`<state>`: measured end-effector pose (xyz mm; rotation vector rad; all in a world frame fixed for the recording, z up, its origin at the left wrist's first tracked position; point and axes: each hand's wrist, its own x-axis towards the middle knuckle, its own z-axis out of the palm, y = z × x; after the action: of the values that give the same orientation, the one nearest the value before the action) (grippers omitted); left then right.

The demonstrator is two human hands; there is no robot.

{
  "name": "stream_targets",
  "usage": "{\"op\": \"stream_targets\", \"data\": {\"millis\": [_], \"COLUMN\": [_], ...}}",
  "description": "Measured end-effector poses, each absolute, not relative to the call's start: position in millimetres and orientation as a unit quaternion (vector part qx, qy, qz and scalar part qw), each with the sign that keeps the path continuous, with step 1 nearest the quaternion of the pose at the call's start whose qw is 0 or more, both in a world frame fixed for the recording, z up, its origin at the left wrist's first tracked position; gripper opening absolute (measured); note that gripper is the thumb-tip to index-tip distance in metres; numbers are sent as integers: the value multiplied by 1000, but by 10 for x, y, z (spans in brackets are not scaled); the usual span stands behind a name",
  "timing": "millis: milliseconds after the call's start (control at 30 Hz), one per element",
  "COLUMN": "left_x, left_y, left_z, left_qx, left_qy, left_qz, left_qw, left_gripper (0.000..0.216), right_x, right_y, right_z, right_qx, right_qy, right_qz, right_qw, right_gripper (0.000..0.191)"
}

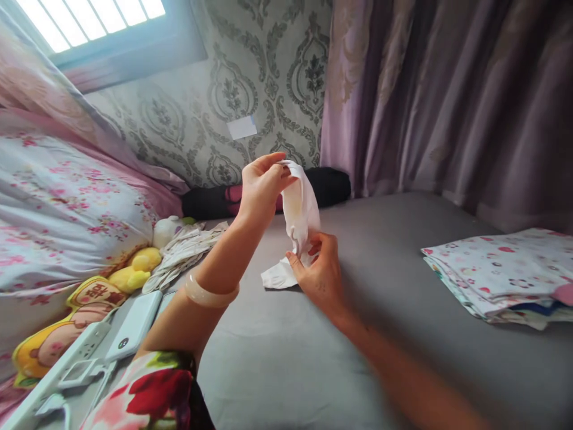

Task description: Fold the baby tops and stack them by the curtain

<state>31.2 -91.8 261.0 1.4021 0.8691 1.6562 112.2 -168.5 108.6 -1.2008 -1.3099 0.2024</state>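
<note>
A white sock (305,200), thin and limp, hangs in a curve above the grey bed sheet. My left hand (263,186) is raised and pinches its upper end between thumb and fingers. Lower down, my right hand (323,276) grips the fabric near its bottom, thumb on the near side. Beside the right thumb a white end of cloth (280,275) rests on or just over the bed; whether it belongs to the same sock I cannot tell.
Folded printed cloths (496,263) lie at the right. On the left are a crumpled cream cloth (188,248), plush toys (134,269), a white power bank (135,322) and a power strip (67,370). A black bolster (329,184) lies against the wall; curtains (430,107) hang right.
</note>
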Motion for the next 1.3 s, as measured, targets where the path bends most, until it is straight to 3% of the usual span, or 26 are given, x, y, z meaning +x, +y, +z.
{"op": "stream_targets", "data": {"millis": [167, 400, 533, 667, 800, 967, 1100, 1300], "left_x": [241, -297, -398, -370, -286, -169, -150, -190], "left_y": [-863, -709, -859, -997, -1078, -1117, -1090, -1059], "left_z": [2484, 2109, 1893, 1645, 1435, 1321, 1218, 1118], "left_qx": [614, 682, 742, 759, 697, 658, 645, 666], "left_qy": [348, 420, 432, 406, 418, 434, 434, 429], "left_qz": [643, 582, 504, 451, 431, 459, 458, 429], "left_qw": [297, 142, 98, 234, 392, 410, 430, 434], "left_gripper": [32, 26, 17, 24, 34, 36, 38, 37], "right_x": [1303, 1969, 2301, 2490, 2572, 2638, 2695, 2750], "right_y": [-1462, -1445, -1732, -1842, -1740, -1609, -1595, -1595], "right_z": [1037, 1446, 1742, 1810, 1721, 1590, 1525, 1508], "right_qx": [-546, -470, -443, -490, -564, -626, -613, -603], "right_qy": [-541, -459, -505, -564, -620, -650, -660, -646], "right_qz": [171, 342, 448, 414, 274, 125, 145, 159], "right_qw": [616, 672, 590, 520, 471, 413, 409, 441], "right_gripper": [3, 18, 17, 27, 36, 28, 33, 27]}}
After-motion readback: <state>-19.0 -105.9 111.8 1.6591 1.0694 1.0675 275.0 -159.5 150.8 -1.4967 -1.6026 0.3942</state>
